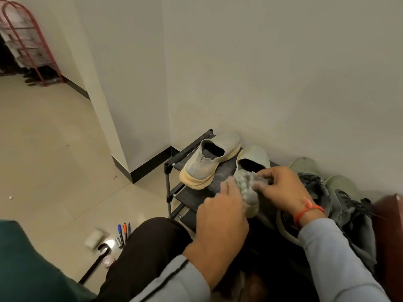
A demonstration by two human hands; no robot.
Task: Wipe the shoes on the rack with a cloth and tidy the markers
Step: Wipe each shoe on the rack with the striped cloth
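Observation:
A black shoe rack [172, 164] stands in the wall corner. On its top shelf a grey slip-on shoe with a cream sole [209, 162] lies at the left. Beside it sits a second matching grey shoe [254, 156], its heel under my hands. My left hand [222, 214] and my right hand [281, 188] both pinch a crumpled grey cloth [247, 184] over that shoe's heel. Two green-grey lace-up shoes [342, 188] sit further right on the rack. Several markers [124, 231] lie on the floor by my left knee.
A folded white cloth [94, 237] and a black cane handle [102, 249] lie on the tiled floor near the markers. A dark red object [390, 225] stands at the right edge. A red metal rack [26, 44] stands far left. Open floor stretches left.

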